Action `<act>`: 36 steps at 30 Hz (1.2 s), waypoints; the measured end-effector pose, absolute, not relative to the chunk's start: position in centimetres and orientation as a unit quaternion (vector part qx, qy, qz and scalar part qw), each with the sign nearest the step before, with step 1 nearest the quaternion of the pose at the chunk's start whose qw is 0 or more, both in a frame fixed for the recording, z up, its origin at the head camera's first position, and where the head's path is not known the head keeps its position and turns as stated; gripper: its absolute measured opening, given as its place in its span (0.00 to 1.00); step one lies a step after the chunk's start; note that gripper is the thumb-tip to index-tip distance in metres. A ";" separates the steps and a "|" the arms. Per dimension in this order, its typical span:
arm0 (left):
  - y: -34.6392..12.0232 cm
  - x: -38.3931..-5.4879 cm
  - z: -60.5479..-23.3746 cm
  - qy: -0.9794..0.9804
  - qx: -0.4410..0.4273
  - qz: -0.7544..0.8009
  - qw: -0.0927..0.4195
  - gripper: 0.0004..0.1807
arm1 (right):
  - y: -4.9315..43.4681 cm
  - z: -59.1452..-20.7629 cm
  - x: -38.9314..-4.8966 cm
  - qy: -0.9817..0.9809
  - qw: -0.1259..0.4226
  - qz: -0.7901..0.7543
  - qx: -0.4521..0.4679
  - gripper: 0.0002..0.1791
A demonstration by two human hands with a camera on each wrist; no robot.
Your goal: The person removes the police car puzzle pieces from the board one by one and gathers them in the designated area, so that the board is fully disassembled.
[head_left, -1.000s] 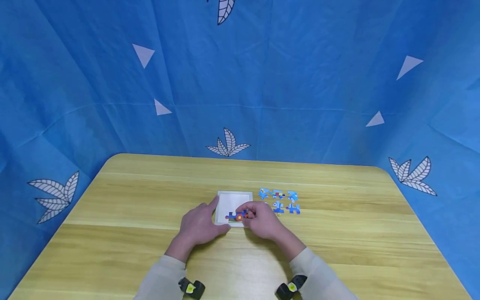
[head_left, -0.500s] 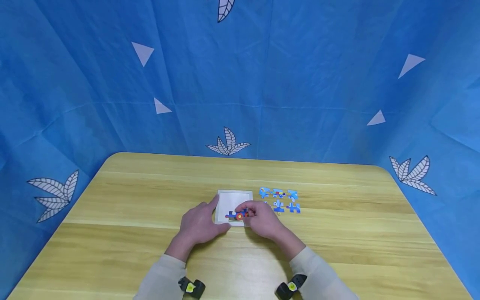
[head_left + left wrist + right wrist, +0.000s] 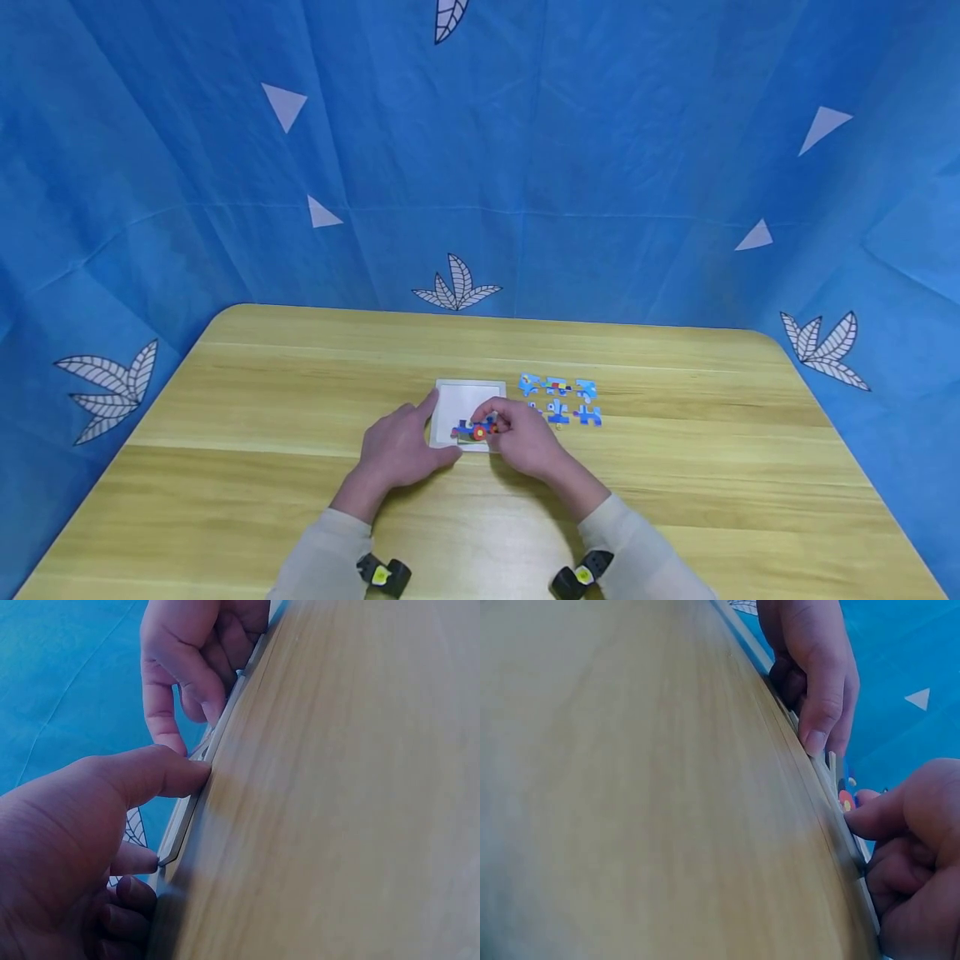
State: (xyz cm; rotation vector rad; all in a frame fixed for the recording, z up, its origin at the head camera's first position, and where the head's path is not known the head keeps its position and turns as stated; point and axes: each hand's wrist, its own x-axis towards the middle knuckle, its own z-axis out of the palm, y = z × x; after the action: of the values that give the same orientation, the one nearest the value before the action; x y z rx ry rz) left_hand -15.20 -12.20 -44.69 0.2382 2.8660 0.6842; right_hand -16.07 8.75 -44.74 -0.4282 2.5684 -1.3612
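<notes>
A white square puzzle tray (image 3: 452,406) with a pale raised rim lies on the table in the head view. My left hand (image 3: 397,446) holds its left side, thumb on the near edge and index finger toward the far left corner. In the left wrist view the thumb (image 3: 184,774) presses the tray's edge. Over the tray's near part, my right hand (image 3: 525,437) pinches a jigsaw piece (image 3: 478,432) printed in blue with a red and yellow wheel. Its right end is hidden by the fingers. Whether it lies flat in the tray I cannot tell.
Several loose blue jigsaw pieces (image 3: 557,411) lie in two rows right of the tray, some partly behind the right hand. A light wooden table (image 3: 300,367) carries everything. A blue patterned curtain (image 3: 600,167) hangs behind and at both sides.
The pinched jigsaw piece has shifted and tilted very slightly over the tray's near part. Both hands stay almost where they were, and the loose pieces have not been moved.
</notes>
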 end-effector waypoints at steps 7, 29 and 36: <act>-12.2 -15.2 -44.7 0.965 0.081 0.234 0.089 0.55 | 8.9 -44.7 -16.0 0.857 0.113 -0.482 -0.140 0.15; -12.2 -15.2 -44.8 0.966 0.085 0.230 0.085 0.55 | 9.1 -45.3 -16.0 0.859 0.125 -0.472 -0.152 0.15; -12.2 -15.2 -44.8 0.966 0.084 0.230 0.085 0.55 | 9.0 -45.6 -16.0 0.867 0.118 -0.457 -0.159 0.15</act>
State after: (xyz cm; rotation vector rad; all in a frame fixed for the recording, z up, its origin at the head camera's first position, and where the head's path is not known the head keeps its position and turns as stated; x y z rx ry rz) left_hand -15.17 -12.22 -44.81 0.2517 2.8807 0.6857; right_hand -16.01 8.97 -45.62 -0.4665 2.5372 -1.3375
